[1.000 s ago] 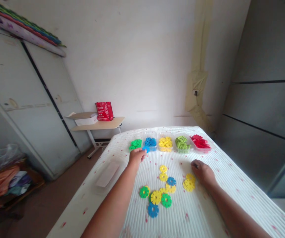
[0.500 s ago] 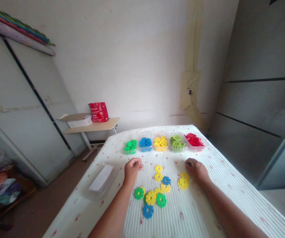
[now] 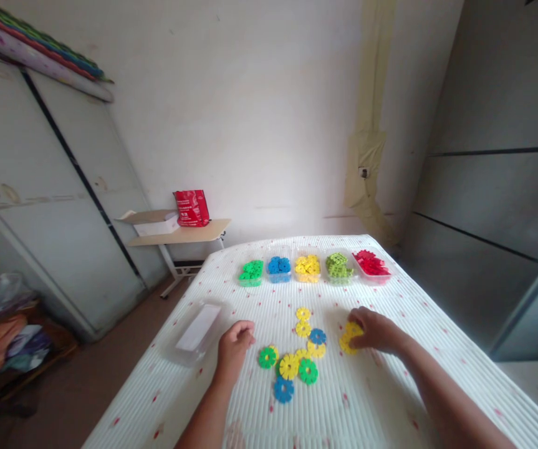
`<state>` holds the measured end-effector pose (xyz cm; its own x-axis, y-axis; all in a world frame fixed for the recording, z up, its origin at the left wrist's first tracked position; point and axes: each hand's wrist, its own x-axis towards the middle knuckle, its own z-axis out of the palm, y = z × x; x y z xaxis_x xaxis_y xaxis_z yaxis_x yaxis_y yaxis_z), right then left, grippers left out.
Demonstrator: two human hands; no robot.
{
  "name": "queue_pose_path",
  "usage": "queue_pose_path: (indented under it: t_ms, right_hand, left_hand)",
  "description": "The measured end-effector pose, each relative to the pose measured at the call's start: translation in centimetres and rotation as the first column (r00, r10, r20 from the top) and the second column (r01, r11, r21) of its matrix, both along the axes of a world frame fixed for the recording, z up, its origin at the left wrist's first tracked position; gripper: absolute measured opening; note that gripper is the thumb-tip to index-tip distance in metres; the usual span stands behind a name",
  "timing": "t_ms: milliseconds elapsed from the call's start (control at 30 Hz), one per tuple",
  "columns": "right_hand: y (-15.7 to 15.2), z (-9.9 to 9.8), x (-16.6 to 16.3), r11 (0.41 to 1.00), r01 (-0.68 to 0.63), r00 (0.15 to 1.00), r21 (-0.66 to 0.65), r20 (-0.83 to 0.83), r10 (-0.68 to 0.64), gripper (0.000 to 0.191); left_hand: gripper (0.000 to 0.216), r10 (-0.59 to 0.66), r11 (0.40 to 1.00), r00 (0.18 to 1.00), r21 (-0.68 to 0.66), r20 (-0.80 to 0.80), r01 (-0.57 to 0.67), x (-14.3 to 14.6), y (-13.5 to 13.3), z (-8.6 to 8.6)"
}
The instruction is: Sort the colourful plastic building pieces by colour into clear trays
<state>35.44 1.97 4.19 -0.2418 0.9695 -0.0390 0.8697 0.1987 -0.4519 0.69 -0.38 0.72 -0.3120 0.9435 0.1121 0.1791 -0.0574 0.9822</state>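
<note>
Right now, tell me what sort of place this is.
Likely a room in a home: a tall cupboard with folded bedding on top, and a small side table by the wall.

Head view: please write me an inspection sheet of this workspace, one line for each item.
Surface: table under a white ribbed cloth with small red marks.
Job's things: loose cluster of yellow, blue and green discs; yellow discs apart on the right; at the far edge green tray, blue tray, yellow tray, light green tray, red tray.
Clutter: clear box on the left.
Grippers: left hand curled beside the cluster, nothing seen in it; right hand touching the yellow discs, grip unclear.
Cables: nothing seen.
Surroundings: side table with red bag; wardrobe; clothes heap.
</note>
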Motion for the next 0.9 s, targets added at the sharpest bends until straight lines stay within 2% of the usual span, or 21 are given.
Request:
queue_pose_path:
  t_ms: [133,267,433,533,667,900]
  right_hand:
    - [0.5,-0.3,0.7,0.999,0.010,0.997,-0.042,-0.074,-0.013,0.019]
    - [1.3,-0.9,2.1,0.999,0.029,0.974,-0.042,-0.223,-0.038,0.013]
    - [0.9,-0.6,2.6,0.977,0.101,0.847,-0.188,-0.498,-0.183,0.021]
    - [0.5,-0.1,1.7,0.968,0.128,0.753,-0.216,-0.614,-0.236,0.026]
    - [0.5,-0.1,-0.4,0.975,0.042,0.667,-0.217,-0.721,-0.189,0.028]
    - [2.0,-0.2,-3.9,0.970,-0.052,0.671,-0.239,-0.727,-0.143,0.028]
  left_hand:
    - [0.021,-0.011,1.000,1.000,0.004,-0.018,0.011,-0.1,0.1,-0.2]
    - [0.022,-0.011,1.000,1.000,0.003,-0.029,0.011,-0.1,0.1,-0.2]
    - [0.023,-0.005,1.000,0.999,0.005,-0.041,0.005,0.0,0.0,0.0]
    - [0.024,-0.002,1.000,0.999,0.005,-0.045,0.002,0.0,0.0,0.2]
    - [0.024,0.004,1.000,0.999,0.002,-0.054,-0.003,0.1,0.0,0.3]
    - [0.022,-0.003,1.000,0.998,-0.002,-0.064,0.003,0.0,0.1,0.1]
